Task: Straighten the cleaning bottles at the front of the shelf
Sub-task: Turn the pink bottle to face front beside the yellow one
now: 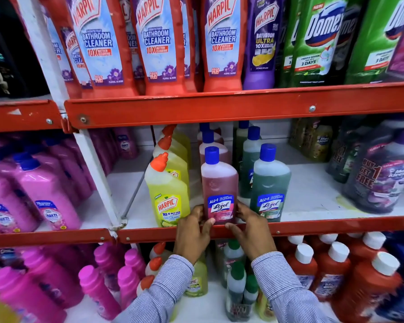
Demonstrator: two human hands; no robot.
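Note:
A pink Lizol bottle (219, 183) with a blue cap stands upright at the front edge of the middle shelf (313, 226), label facing me. My left hand (193, 231) grips its lower left side and my right hand (252, 229) grips its lower right side, thumbs at the base. A yellow Harpic bottle (167, 194) with an orange cap stands just to its left. On its right stands a green Lizol bottle (269, 183). More bottles of each kind line up behind them.
Red Harpic bottles (159, 43) and green Domex bottles (317, 43) fill the top shelf. Pink jugs (44, 190) sit at the left, dark jugs (380, 178) at the right. The lower shelf holds pink, green and red bottles (331, 269). A white upright post (98, 173) divides the bays.

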